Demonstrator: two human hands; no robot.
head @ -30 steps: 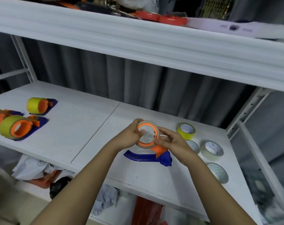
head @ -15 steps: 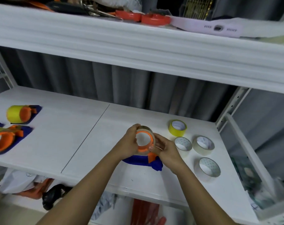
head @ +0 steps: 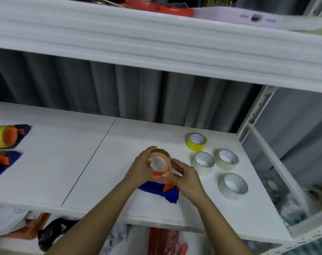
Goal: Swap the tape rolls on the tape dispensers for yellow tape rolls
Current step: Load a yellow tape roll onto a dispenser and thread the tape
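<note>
A blue and orange tape dispenser (head: 161, 189) stands on the white shelf (head: 94, 173) in front of me. Its orange hub carries a clear tape roll (head: 163, 157). My left hand (head: 141, 168) grips the roll and hub from the left. My right hand (head: 186, 178) holds the right side, fingers pinching near the hub's rim. A yellow tape roll (head: 196, 142) lies behind to the right. At the far left are two dispensers, one with a yellow roll (head: 1, 136), the other (head: 0, 162) partly cut off.
Three clear or whitish tape rolls (head: 203, 162) (head: 226, 160) (head: 233, 185) lie right of my hands. An upper shelf (head: 156, 43) hangs overhead with orange items on it. A white upright post (head: 252, 115) bounds the right side. Bags and clutter sit below the shelf.
The view has swung right, so the left dispensers slid toward the edge. The roll and hub have tilted in my hands, which stay on the dispenser.
</note>
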